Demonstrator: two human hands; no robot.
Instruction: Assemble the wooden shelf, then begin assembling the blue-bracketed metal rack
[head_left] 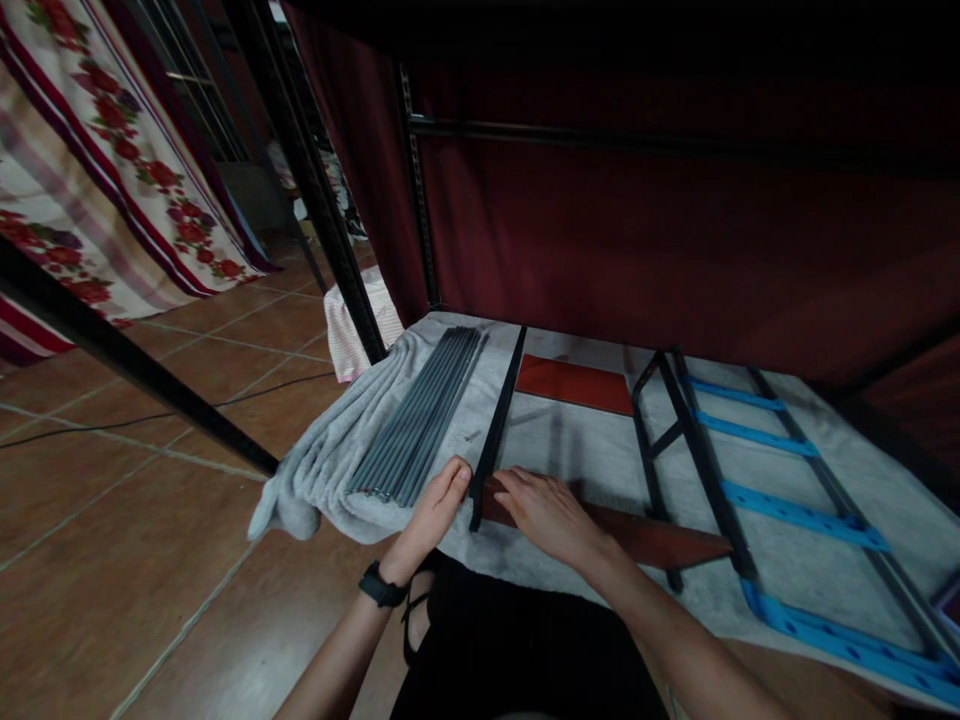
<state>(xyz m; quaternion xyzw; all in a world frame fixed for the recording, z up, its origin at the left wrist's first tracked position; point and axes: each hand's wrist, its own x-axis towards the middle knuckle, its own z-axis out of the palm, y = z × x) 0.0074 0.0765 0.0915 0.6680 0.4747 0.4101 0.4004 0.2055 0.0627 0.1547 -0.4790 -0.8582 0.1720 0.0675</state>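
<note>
Black bar: laid from near to far on a grey cloth, left of the scene's middle. Near brown panel: set with its left end against the bar's near part. Far orange panel: placed right of the bar's far part.

Left hand: held just left of the bar's near end, fingers curled, thumb laid over them; whether the bar is pinched cannot be told. Black watch: worn on the left wrist. Right hand: laid over the near panel's left end, fingers loosely extended towards the bar; any grip beneath is hidden.

Grey rods: laid side by side, left of the bar. Small metal pieces: placed between rods and bar. Blue slats: mounted across dark rails, far and near, at right.
</note>
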